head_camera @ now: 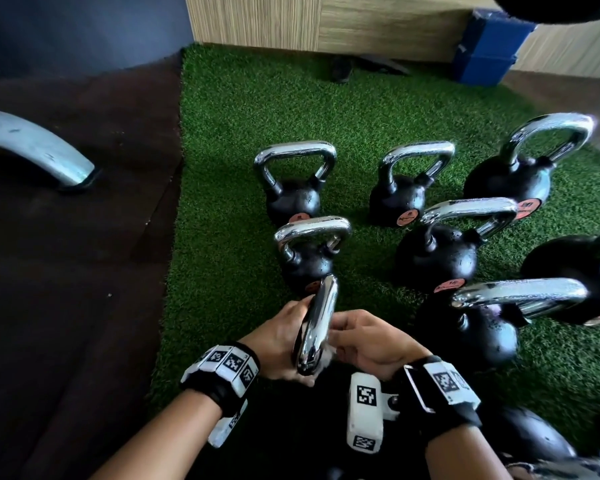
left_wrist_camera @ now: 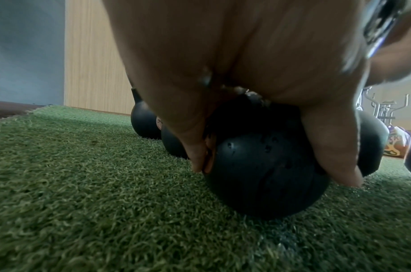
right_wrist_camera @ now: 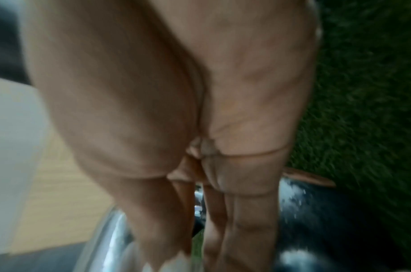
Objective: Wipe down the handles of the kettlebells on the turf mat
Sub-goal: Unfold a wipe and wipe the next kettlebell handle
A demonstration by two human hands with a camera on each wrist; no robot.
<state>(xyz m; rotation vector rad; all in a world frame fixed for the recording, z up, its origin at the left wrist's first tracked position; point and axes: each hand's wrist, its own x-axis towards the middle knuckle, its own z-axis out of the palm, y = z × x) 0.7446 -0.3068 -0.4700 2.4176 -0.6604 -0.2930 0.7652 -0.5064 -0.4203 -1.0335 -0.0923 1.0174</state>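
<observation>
Several black kettlebells with chrome handles stand on the green turf mat point(head_camera: 239, 133). The nearest kettlebell's handle point(head_camera: 317, 323) shows edge-on between my two hands. My left hand point(head_camera: 281, 341) holds it from the left, and its fingers point(left_wrist_camera: 335, 147) reach down over the wet black ball point(left_wrist_camera: 265, 174). My right hand point(head_camera: 364, 341) grips the handle point(right_wrist_camera: 102, 239) from the right. A scrap of white wipe point(right_wrist_camera: 174, 261) shows at its fingertips, and most of the wipe is hidden. Water drops cover the other handles point(head_camera: 295, 150).
More kettlebells stand ahead point(head_camera: 309, 265) and to the right point(head_camera: 437, 258), point(head_camera: 482, 334). Dark rubber floor point(head_camera: 66, 271) with a curved metal bar point(head_camera: 32, 147) lies left of the turf. A blue box point(head_camera: 489, 46) and a wood-panel wall point(head_camera: 326, 22) close the far side.
</observation>
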